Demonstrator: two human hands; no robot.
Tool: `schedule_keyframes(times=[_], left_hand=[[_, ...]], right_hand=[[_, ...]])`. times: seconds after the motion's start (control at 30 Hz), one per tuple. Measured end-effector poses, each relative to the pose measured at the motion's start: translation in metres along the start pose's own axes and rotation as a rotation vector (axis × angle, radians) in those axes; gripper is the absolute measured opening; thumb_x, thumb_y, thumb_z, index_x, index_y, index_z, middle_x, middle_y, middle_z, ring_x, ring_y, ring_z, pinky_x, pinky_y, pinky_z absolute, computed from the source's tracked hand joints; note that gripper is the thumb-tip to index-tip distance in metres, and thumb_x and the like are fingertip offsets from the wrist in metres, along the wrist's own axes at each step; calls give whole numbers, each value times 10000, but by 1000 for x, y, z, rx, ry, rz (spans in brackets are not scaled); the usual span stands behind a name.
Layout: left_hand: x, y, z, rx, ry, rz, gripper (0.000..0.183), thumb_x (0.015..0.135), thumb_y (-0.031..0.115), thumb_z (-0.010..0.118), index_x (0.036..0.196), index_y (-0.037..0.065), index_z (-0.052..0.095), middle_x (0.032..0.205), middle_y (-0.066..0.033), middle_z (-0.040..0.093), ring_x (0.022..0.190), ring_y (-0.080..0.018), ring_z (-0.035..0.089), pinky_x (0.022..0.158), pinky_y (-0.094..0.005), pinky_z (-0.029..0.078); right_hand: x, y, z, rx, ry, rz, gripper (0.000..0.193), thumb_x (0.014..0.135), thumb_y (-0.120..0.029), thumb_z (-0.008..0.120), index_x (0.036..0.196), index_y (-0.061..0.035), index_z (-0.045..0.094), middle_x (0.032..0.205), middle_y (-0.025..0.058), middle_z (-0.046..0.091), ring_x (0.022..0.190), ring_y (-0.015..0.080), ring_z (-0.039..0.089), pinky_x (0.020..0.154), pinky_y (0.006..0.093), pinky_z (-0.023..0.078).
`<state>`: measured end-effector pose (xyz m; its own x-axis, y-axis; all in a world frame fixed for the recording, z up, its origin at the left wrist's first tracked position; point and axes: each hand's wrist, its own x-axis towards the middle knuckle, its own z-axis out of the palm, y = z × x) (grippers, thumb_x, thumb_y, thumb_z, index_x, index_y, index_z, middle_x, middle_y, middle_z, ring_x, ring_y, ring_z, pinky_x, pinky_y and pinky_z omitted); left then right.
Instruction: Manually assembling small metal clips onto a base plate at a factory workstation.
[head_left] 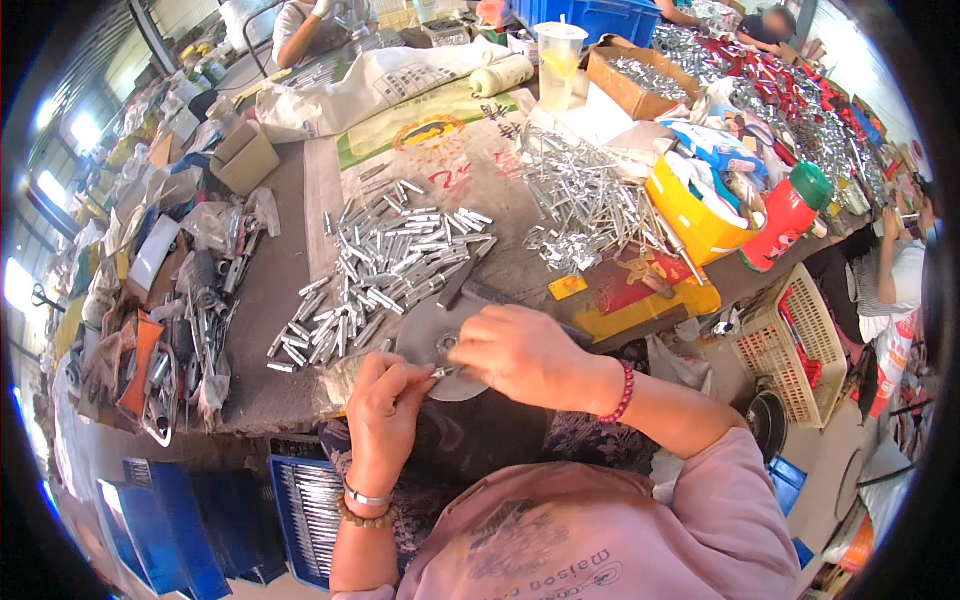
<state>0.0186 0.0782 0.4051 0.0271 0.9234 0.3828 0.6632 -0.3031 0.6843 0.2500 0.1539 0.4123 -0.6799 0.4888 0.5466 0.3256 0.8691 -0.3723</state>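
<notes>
Over the near edge of the bench, my left hand (pixel 384 410) pinches a small silver metal part (pixel 440 373) between thumb and fingertips. My right hand (pixel 525 352) is closed close beside it, above a round grey metal disc (pixel 425 328); what its fingers hold, if anything, is hidden. Just beyond the right hand lies a dark, hammer-like tool (pixel 457 283), partly covered by that hand. Past the disc spreads a loose pile of short silver metal cylinders (pixel 400 250). Farther right is a heap of thin silver rods and small pieces (pixel 585 195).
A red bottle with a green cap (pixel 790 215) and a yellow bag (pixel 700 210) stand right. Behind are a plastic cup (pixel 560 65) and a cardboard box (pixel 640 80). Metal tools (pixel 205 310) lie left; a blue crate (pixel 300 510) sits below. Another person (pixel 310 30) sits opposite.
</notes>
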Motion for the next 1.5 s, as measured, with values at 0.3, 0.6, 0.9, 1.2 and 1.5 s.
schedule_keyframes(times=[0.3,0.6,0.9,1.2,1.5], left_hand=[[0,3,0,4,20,28,158,857,-11,854,982,45,774,924,-99,669,814,-280,672,713,-375,535],[-3,-3,3,15,34,35,201,852,-69,835,1007,48,784,943,-81,669,830,-243,677,724,-339,532],[-2,-5,4,41,73,56,164,838,13,854,965,80,776,928,-75,677,849,-307,686,720,-411,543],[-6,-9,0,113,38,115,162,868,-24,822,1002,56,780,973,-91,674,864,-290,705,744,-381,566],[-5,-8,-2,59,43,110,176,853,-26,832,1001,53,780,970,-84,677,873,-297,700,747,-391,567]], right_hand=[[-12,94,-51,-332,240,451,78,841,-86,777,917,-97,772,926,94,696,953,319,722,847,454,587],[-5,108,-38,-483,35,202,148,794,-52,773,850,-82,640,930,71,611,971,304,657,840,461,561],[18,29,-37,-66,82,154,155,878,-6,714,1021,-64,730,946,133,704,913,362,723,777,465,590],[31,-22,18,233,48,116,506,897,7,749,1383,-97,656,1012,121,760,905,339,747,791,438,599],[20,-16,25,212,80,174,573,865,29,772,1404,-113,640,902,80,742,870,329,739,757,452,581]])
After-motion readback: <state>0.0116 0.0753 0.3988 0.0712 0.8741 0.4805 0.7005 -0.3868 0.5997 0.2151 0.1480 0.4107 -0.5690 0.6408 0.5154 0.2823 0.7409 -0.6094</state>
